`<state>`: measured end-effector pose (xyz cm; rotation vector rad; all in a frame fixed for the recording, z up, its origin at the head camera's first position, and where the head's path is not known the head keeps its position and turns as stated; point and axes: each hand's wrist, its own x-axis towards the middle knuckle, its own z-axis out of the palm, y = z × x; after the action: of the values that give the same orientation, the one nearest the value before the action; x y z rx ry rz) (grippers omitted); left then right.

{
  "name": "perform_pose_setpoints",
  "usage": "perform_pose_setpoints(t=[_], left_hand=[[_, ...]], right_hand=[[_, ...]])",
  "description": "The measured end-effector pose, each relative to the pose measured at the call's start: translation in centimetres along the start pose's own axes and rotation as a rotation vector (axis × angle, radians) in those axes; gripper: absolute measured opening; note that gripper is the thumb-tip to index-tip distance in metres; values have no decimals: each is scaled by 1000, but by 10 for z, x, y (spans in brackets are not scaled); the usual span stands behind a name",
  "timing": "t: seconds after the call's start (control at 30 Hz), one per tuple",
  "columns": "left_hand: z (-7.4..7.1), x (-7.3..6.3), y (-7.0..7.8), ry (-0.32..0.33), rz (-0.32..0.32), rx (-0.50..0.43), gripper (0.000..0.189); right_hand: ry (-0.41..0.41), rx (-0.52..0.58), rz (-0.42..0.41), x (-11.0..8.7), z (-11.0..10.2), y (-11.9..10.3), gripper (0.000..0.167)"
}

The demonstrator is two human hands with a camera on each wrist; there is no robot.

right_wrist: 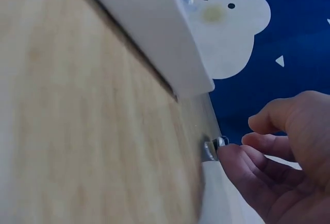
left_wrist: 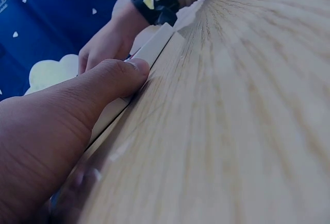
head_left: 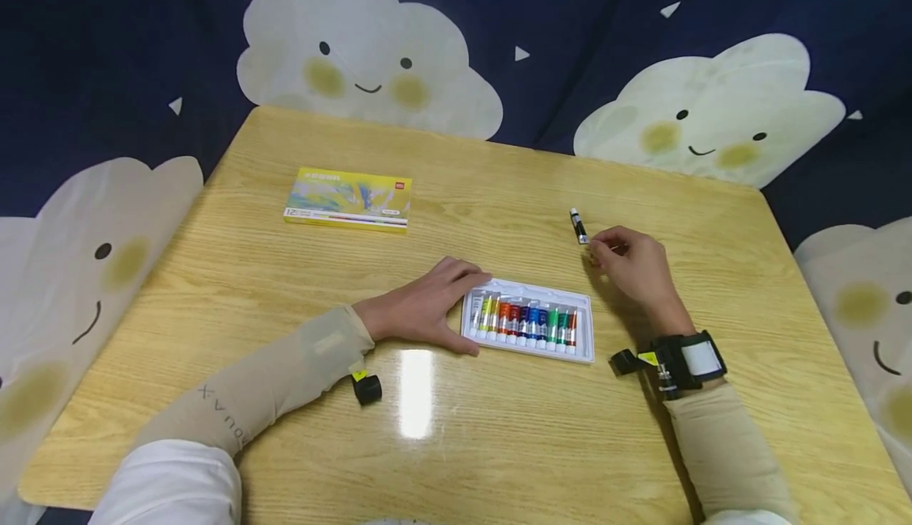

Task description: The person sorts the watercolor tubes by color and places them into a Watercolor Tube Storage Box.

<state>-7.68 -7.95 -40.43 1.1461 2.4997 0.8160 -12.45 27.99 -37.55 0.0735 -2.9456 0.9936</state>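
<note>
A white plastic tray [head_left: 587,343] holds a row of small paint tubes [head_left: 523,323] in several colours, from white and yellow to green and brown. My left hand [head_left: 427,303] grips the tray's left end, its thumb along the near edge and its fingers at the far edge. In the left wrist view the thumb [left_wrist: 124,77] presses on the tray's side. A black paint tube [head_left: 578,224] lies on the table beyond the tray's right end. Beside its near end is my right hand [head_left: 634,264]; in the right wrist view its thumb and fingers stand apart, with nothing pinched between them.
A flat yellow paint box [head_left: 347,200] lies at the back left of the wooden table [head_left: 499,438]. Behind the table hangs a dark blue cloth [head_left: 556,2] with smiling clouds. Small black cameras [head_left: 367,389] are strapped at both wrists.
</note>
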Motion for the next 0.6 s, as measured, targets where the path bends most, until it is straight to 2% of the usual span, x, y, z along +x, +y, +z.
perform_pose_setpoints(t=[0.2, 0.4, 0.6], left_hand=[[0, -1, -1, 6, 13, 5, 110], [-1, -1, 0, -12, -2, -1, 111], [-1, -1, 0, -12, -2, -2, 111]], right_hand=[[39, 6, 29, 10, 1, -2, 27], [90, -79, 8, 24, 2, -1, 29], [1, -97, -1, 36, 2, 3, 44]])
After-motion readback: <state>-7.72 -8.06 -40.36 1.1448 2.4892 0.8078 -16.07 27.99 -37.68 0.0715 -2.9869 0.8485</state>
